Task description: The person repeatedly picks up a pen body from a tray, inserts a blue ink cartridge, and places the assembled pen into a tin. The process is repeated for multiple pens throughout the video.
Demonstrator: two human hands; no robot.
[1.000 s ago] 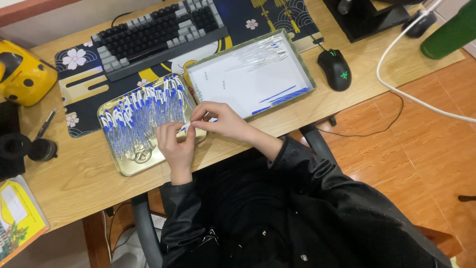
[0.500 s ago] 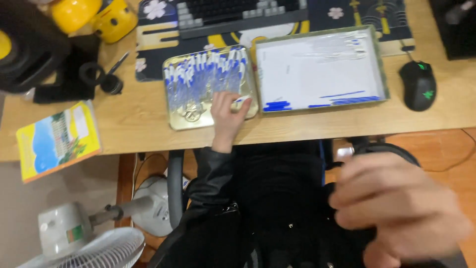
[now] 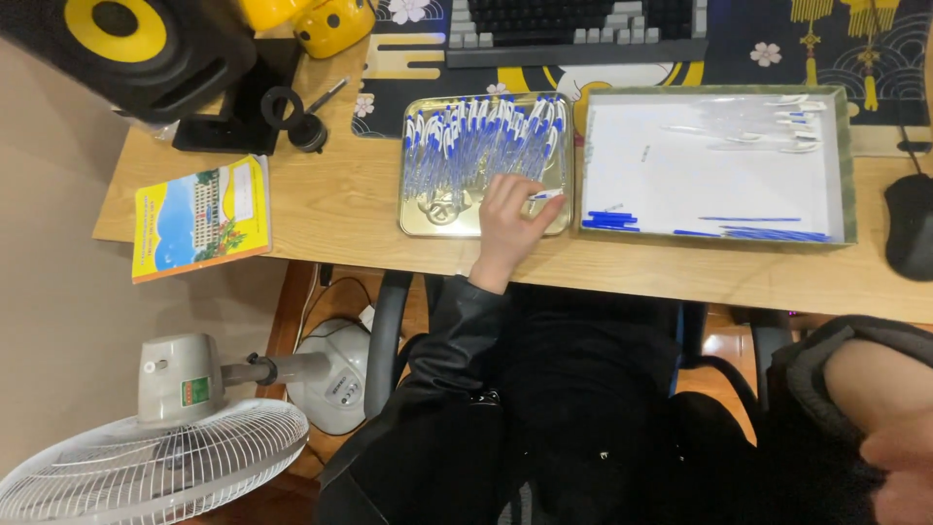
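Left hand [image 3: 510, 209] grips one blue-and-white pen [image 3: 546, 194] over the full gold metal tray [image 3: 420, 226]; white tray [image 3: 844, 165] holds few; right hand [image 3: 899, 467] blurred, cannot tell

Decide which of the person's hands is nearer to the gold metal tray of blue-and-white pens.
Left. The left hand rests in the gold metal tray, touching the pens. The right hand is off the desk, low at the picture's right edge, far from the tray.

left hand [image 3: 510, 216] on pen tray [image 3: 420, 222], seemingly
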